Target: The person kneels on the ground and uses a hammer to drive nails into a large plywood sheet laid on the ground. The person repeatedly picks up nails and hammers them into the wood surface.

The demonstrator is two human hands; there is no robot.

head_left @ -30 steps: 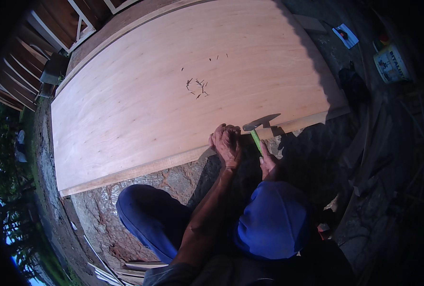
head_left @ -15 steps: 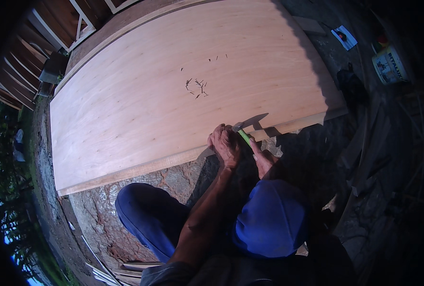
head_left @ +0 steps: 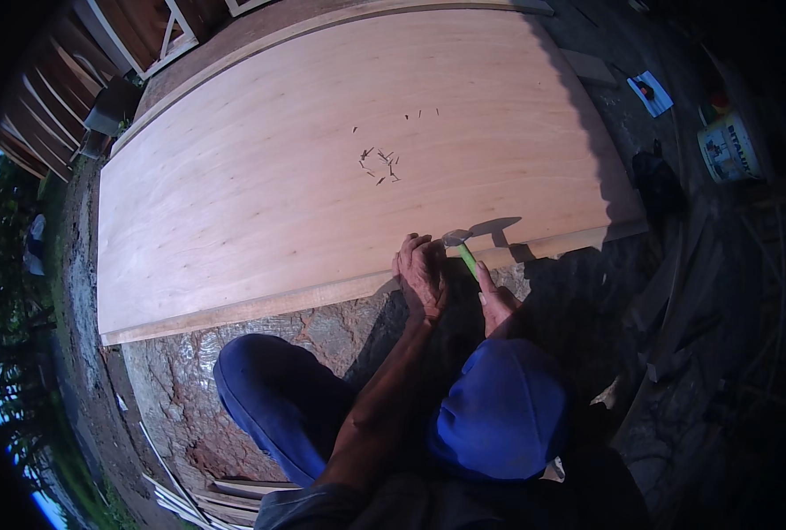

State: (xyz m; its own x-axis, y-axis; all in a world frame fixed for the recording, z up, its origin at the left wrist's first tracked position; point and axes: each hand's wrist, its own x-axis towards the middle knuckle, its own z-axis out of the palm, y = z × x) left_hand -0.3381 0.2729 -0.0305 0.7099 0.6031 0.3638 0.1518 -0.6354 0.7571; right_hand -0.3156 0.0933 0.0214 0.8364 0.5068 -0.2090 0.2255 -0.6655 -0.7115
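Since half a second ago, the hammer [head_left: 455, 238] has edged rightward from the left hand [head_left: 423, 274], and the whole view has shifted slightly. Nearest are two bent knees [head_left: 503, 415] in blue trousers, above rough ground [head_left: 322, 333]. Beyond them, the right hand [head_left: 500, 309] is closed round the hammer's green handle. The left hand lies at the near edge of the plywood sheet [head_left: 278, 194], its fingers bent and bunched; whether they pinch anything, I cannot tell. The hammer's head is just right of those fingers, by the pale strip [head_left: 251, 312] along that edge. My reading is that a nail is being driven or started here, though none shows at that spot; the next move would call for a short, square blow, clear of the left fingertips. Farther up the sheet lie scattered dark nails [head_left: 394, 174]. Beyond the sheet, a pale bucket [head_left: 729, 148] stands at right and wooden frames [head_left: 170, 58] at upper left
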